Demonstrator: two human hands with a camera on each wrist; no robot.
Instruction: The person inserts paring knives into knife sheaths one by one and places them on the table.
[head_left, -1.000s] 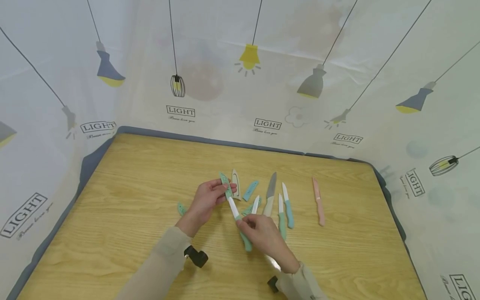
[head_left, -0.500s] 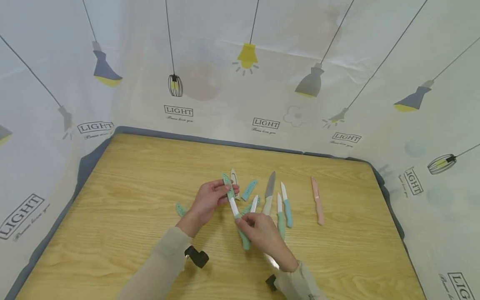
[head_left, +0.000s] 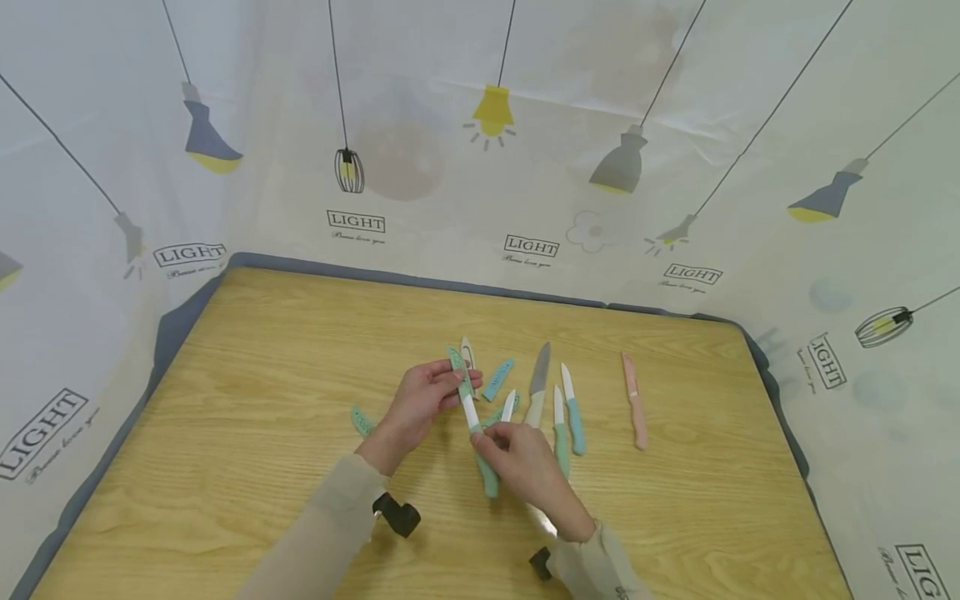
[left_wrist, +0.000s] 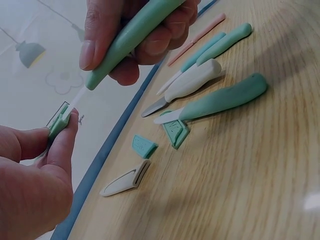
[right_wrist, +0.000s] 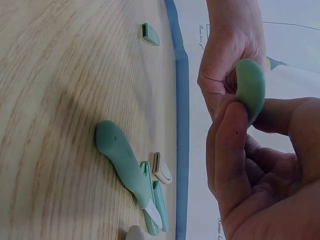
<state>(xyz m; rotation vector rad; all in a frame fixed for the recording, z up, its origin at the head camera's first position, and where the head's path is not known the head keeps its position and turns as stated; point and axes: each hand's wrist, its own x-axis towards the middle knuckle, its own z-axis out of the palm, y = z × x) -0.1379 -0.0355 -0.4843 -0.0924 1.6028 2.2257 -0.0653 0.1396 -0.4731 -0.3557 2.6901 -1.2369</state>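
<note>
My left hand [head_left: 420, 402] pinches a patterned green knife sheath [left_wrist: 59, 124] between thumb and fingers. In my right hand [head_left: 528, 465] is a paring knife, held by its green handle [left_wrist: 135, 42]. Its white blade [head_left: 469, 410] runs into the sheath's mouth, with a short stretch showing between sheath and handle. Both hands are raised over the table in the wrist views. Beneath them lies another green-handled knife [left_wrist: 225, 99], its blade tip over a second green sheath [left_wrist: 176, 134]; my right hand hides its handle in the head view.
A blue sheath [head_left: 498, 380] and a cream sheath [head_left: 468, 350] lie beyond the hands. To the right are a large cream-handled knife [head_left: 537, 390], a green knife [head_left: 561, 446], a blue knife [head_left: 575, 425] and a pink knife [head_left: 636, 408]. Another green sheath [head_left: 362, 419] lies left.
The sheath in my left hand has shifted slightly right, towards the knife handle. Less of the white blade shows now. My right hand has barely moved.
</note>
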